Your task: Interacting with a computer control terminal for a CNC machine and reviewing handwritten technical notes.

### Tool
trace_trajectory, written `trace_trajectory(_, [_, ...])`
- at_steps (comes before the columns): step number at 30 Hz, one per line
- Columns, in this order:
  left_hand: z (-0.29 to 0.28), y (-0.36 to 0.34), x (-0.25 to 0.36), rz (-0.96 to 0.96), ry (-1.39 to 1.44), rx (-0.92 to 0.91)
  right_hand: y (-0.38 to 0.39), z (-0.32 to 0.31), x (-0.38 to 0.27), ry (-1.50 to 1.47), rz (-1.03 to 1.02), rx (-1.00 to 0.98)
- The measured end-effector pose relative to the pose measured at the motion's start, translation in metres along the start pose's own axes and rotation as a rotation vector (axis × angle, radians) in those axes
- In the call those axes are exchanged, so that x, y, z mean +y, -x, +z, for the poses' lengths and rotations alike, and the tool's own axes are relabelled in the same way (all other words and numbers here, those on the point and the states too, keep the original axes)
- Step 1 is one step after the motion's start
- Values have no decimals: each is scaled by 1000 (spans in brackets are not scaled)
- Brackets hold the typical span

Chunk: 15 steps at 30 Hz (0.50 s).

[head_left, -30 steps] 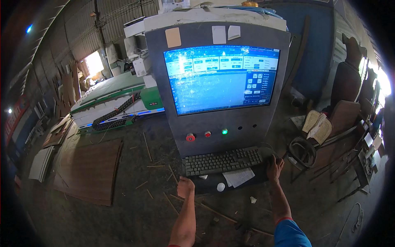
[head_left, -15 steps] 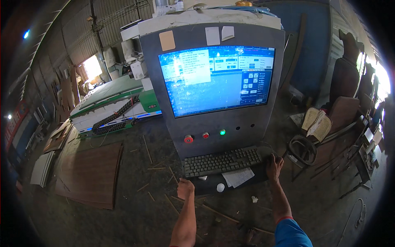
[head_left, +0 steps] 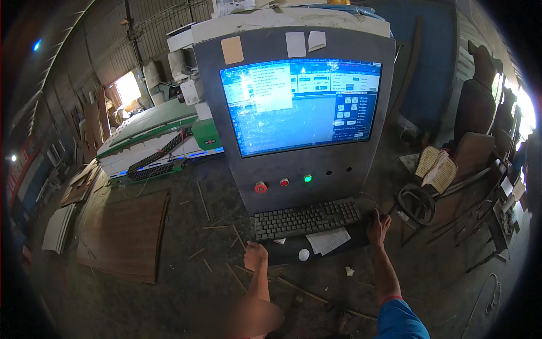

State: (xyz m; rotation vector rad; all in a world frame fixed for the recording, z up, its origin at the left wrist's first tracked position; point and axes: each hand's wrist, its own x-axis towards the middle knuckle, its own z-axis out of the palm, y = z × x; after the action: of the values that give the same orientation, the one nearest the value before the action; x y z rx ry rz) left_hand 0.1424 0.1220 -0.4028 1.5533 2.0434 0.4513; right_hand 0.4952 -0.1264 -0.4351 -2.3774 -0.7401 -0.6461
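My left hand point(head_left: 256, 256) is closed at the left end of the black keyboard tray point(head_left: 291, 255), its fingers curled round the edge. At the tray's right end, my right hand point(head_left: 378, 229) rests over a computer mouse, which is mostly hidden beneath the palm and fingers. Between the hands lies a black keyboard point(head_left: 305, 220). In front of it are a white sheet of paper point(head_left: 328, 242) and a small round white object point(head_left: 304, 255). A grey control console point(head_left: 299, 166) rises behind, with a lit monitor point(head_left: 299, 121) showing windows and an open pale panel.
Below the monitor sit two red buttons point(head_left: 260, 187) and a lit green one point(head_left: 307, 178). A green-and-white machine point(head_left: 164, 150) stands at the left behind brown boards point(head_left: 124, 234). Wood strips point(head_left: 302, 290) litter the floor. Chair parts and a woven panel point(head_left: 436, 170) are at the right.
The whole view has shifted slightly, with the console a little higher and further right. Both hands keep nearly the same places and poses.
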Motion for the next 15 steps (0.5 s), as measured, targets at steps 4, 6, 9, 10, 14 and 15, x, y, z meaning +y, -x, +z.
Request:
trace_trajectory(4, [-1,-1,1,1,11,-49,-1,2,4,-3,-2,8])
trace_trajectory(6, [-1,-2,1,-1,-9,-86,0,2,4,-5,-13,15])
trace_trajectory(9, [-3,0,2,24,-7,-68,1,1,4,3,-28,45])
trace_trajectory(10, [-3,1,3,24,-6,-68,1,2,4,13,-32,67])
trace_trajectory(14, [-4,4,1,47,-16,-8,2,2,6,-9,-18,29])
trace_trajectory(15, [-4,5,-1,53,-4,0,4,2,6,1,-14,32])
